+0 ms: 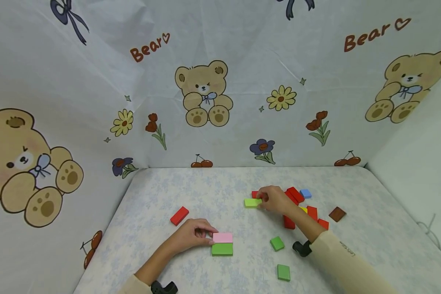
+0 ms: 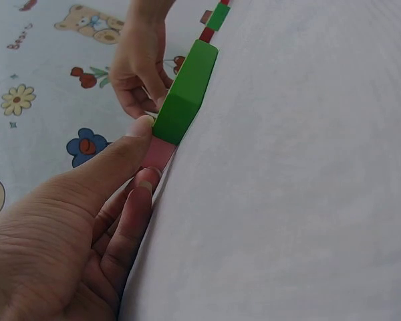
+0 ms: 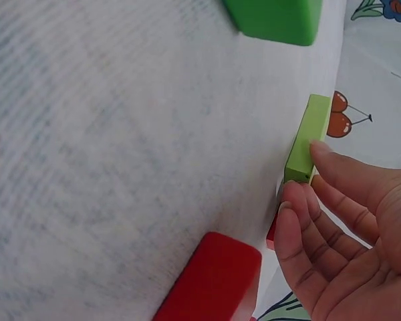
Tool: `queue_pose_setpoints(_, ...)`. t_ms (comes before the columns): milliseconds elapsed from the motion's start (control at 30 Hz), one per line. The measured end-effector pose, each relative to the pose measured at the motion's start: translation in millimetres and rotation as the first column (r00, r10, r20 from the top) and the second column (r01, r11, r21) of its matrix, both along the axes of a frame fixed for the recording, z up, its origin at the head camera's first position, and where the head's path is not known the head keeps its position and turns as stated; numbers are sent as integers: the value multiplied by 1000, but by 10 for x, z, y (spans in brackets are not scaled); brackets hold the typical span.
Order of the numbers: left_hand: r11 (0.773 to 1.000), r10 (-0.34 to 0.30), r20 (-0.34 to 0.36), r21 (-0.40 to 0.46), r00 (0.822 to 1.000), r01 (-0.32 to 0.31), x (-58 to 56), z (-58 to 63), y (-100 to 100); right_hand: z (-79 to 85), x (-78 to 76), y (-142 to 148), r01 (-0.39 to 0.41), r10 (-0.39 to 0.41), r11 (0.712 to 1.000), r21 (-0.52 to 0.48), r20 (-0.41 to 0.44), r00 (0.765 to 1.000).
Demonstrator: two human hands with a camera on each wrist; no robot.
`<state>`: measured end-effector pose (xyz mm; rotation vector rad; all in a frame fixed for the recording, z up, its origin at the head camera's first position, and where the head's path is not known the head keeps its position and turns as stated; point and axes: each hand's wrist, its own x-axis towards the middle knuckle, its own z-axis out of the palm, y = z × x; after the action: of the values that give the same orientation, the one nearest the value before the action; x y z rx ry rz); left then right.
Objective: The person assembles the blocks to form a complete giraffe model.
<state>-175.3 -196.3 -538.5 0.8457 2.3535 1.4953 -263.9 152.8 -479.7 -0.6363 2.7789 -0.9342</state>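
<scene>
My left hand (image 1: 194, 236) pinches the left end of a pink block (image 1: 222, 237) between thumb and fingers. Right along the pink block's near side in the head view lies a green block (image 1: 222, 249). The left wrist view has the thumb tip at the seam between the pink block (image 2: 159, 154) and the green block (image 2: 187, 90). Over at the right, my right hand (image 1: 277, 200) pinches a light green block (image 1: 252, 203) by its right end. In the right wrist view the thumb presses on the face of that light green block (image 3: 309, 134), with the fingers curled beneath.
A red block (image 1: 179, 215) lies beyond the left hand. Several red blocks (image 1: 295, 195), a blue one (image 1: 306, 193) and a bit of yellow (image 1: 304, 210) cluster around the right forearm. A brown block (image 1: 337, 214) sits farther right. Two green squares (image 1: 277, 243) lie nearer.
</scene>
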Motion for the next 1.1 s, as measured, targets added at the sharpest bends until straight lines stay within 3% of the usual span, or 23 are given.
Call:
queue_pose_setpoints(267,1000,-6,3,2,1000,6,-2,-4,-3,-22,0,5,0,-1,1000,14,49,999)
queue_pose_setpoints(533,1000,-13,-3,10,1000,13,-3,-8,7,-40,50,-2,-9,8,1000,20,23,1000)
queue_pose_setpoints(800,999,-14,-3,30,1000,14,0,2,14,25,242,-39,-38,38,999,0,0,999)
queue_pose_setpoints(1100,1000,5,18,11,1000,-5,12,37,8,105,509,-120,-11,11,1000,-3,22,1000)
